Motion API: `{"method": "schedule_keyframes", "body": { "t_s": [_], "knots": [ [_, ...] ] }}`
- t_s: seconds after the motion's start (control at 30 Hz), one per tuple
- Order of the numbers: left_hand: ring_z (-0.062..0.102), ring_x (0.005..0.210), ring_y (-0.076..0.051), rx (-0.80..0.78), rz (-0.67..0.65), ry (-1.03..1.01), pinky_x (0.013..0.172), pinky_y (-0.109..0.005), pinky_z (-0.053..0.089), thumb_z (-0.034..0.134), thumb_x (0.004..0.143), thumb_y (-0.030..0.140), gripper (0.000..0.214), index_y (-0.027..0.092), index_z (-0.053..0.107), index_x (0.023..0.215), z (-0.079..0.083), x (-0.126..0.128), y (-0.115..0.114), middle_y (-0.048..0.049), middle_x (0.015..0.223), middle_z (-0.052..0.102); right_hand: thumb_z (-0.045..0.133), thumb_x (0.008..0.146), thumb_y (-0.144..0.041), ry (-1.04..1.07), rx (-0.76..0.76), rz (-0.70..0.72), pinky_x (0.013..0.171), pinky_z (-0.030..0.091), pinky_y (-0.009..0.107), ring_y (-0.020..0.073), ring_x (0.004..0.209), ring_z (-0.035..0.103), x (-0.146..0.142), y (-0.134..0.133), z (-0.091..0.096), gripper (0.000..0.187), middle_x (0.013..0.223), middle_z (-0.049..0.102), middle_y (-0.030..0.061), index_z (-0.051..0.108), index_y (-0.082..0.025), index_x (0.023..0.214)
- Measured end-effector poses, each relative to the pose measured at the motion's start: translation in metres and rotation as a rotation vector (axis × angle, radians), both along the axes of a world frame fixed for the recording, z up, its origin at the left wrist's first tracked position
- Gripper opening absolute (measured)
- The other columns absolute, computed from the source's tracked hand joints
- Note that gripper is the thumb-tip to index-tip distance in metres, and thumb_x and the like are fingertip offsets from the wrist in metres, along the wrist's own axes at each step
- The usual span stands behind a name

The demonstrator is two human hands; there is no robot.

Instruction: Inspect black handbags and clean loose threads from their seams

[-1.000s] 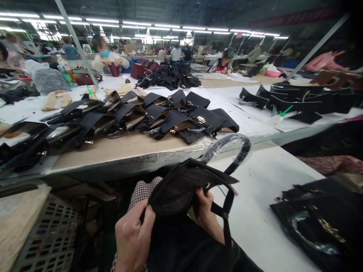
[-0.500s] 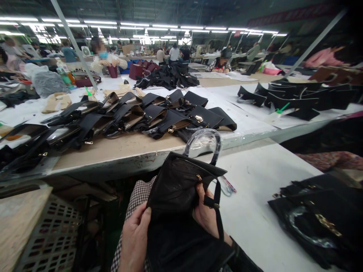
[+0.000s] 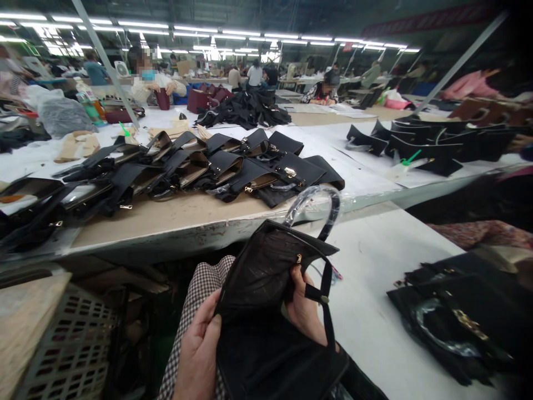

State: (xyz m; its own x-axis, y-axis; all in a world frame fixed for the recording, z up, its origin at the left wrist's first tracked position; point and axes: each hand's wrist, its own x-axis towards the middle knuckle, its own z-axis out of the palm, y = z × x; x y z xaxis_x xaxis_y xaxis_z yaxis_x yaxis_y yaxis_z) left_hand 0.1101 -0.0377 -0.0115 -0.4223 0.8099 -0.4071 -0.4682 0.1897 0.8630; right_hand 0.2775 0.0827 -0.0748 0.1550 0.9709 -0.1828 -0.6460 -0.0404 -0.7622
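Note:
A black handbag [image 3: 266, 333] lies open across my lap, its dark lining facing me. My left hand [image 3: 197, 344] grips the bag's left edge, thumb on top. On the other side, my right hand [image 3: 306, 308] is closed on the bag's right edge, thumb close beneath a small gold zipper pull [image 3: 298, 259]. A plastic-wrapped handle [image 3: 333, 211] arches up from the bag's far side. Past my right wrist hangs a black strap [image 3: 328, 311] with a buckle. The undersides of both hands' grips are hidden by the bag.
Rows of black handbags [image 3: 225, 161] cover the long table ahead. Another plastic-wrapped handbag pile [image 3: 453, 316] sits on the white side table [image 3: 366, 300]. At lower left stands a plastic crate [image 3: 66, 339]. Black panels [image 3: 428, 144] lie at right. A masked person [image 3: 156, 89] works across the table.
The handbag and its handle have shifted slightly right in view, with the right side lifted a little. Both hands keep their grip. The camera view has moved slightly.

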Motion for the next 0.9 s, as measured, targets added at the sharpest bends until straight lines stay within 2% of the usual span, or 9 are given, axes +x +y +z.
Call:
{"method": "schedule_keyframes", "body": {
  "t_s": [0.13, 0.23, 0.33, 0.47, 0.57, 0.73, 0.9],
  "knots": [
    [0.061, 0.121, -0.028, 0.070, -0.031, 0.029, 0.109, -0.042, 0.044, 0.073, 0.076, 0.038, 0.051, 0.018, 0.065, 0.123, 0.007, 0.000, -0.002, -0.0114, 0.126, 0.069, 0.070, 0.081, -0.036, 0.048, 0.009, 0.042, 0.100, 0.049, 0.038, 0.0240, 0.114, 0.062, 0.001, 0.003, -0.002, 0.038, 0.121, 0.068, 0.0035, 0.065, -0.027, 0.117],
    [0.069, 0.107, -0.030, -0.011, -0.092, 0.101, 0.096, -0.041, 0.055, 0.080, 0.069, 0.040, 0.053, 0.015, 0.070, 0.114, 0.018, -0.003, -0.005, -0.0131, 0.111, 0.076, 0.066, 0.085, -0.041, 0.045, 0.037, 0.061, 0.101, 0.048, 0.038, 0.0225, 0.118, 0.059, 0.002, 0.006, -0.003, 0.042, 0.127, 0.065, 0.0022, 0.061, -0.029, 0.125],
    [0.074, 0.093, -0.029, -0.064, -0.080, 0.201, 0.084, -0.037, 0.061, 0.082, 0.065, 0.044, 0.050, 0.012, 0.074, 0.102, 0.026, -0.002, -0.009, -0.0111, 0.094, 0.079, 0.061, 0.088, -0.045, 0.038, 0.066, 0.092, 0.102, 0.047, 0.038, 0.0222, 0.120, 0.058, 0.002, 0.006, -0.001, 0.043, 0.131, 0.063, 0.0010, 0.058, -0.031, 0.128],
    [0.075, 0.086, -0.026, -0.037, -0.084, 0.344, 0.076, -0.029, 0.062, 0.080, 0.067, 0.050, 0.047, 0.014, 0.075, 0.098, 0.032, -0.001, -0.012, -0.0079, 0.088, 0.080, 0.061, 0.086, -0.051, 0.056, 0.071, 0.131, 0.101, 0.048, 0.039, 0.0231, 0.116, 0.060, -0.001, 0.003, -0.001, 0.043, 0.131, 0.063, 0.0008, 0.061, -0.033, 0.125],
    [0.076, 0.084, -0.026, -0.016, -0.135, 0.425, 0.073, -0.026, 0.062, 0.079, 0.068, 0.050, 0.046, 0.015, 0.076, 0.096, 0.032, -0.003, -0.012, -0.0077, 0.090, 0.080, 0.066, 0.082, -0.051, 0.077, 0.050, 0.130, 0.099, 0.049, 0.039, 0.0242, 0.114, 0.062, -0.004, 0.001, -0.006, 0.043, 0.129, 0.064, 0.0001, 0.063, -0.036, 0.122],
    [0.076, 0.082, -0.023, -0.020, -0.115, 0.599, 0.069, -0.021, 0.061, 0.072, 0.075, 0.051, 0.041, 0.017, 0.077, 0.098, 0.029, -0.008, -0.013, -0.0052, 0.092, 0.080, 0.063, 0.084, -0.053, 0.085, -0.006, 0.129, 0.098, 0.050, 0.041, 0.0243, 0.113, 0.062, -0.008, -0.002, -0.012, 0.048, 0.129, 0.064, 0.0015, 0.060, -0.034, 0.128],
    [0.072, 0.064, -0.015, 0.042, -0.146, 0.899, 0.063, -0.015, 0.056, 0.061, 0.084, 0.052, 0.036, 0.021, 0.076, 0.092, 0.014, -0.016, -0.021, -0.0011, 0.078, 0.078, 0.064, 0.084, -0.051, 0.105, -0.012, 0.173, 0.100, 0.049, 0.043, 0.0262, 0.118, 0.059, -0.014, -0.007, -0.012, 0.051, 0.130, 0.063, 0.0041, 0.058, -0.030, 0.130]
  ]
}}
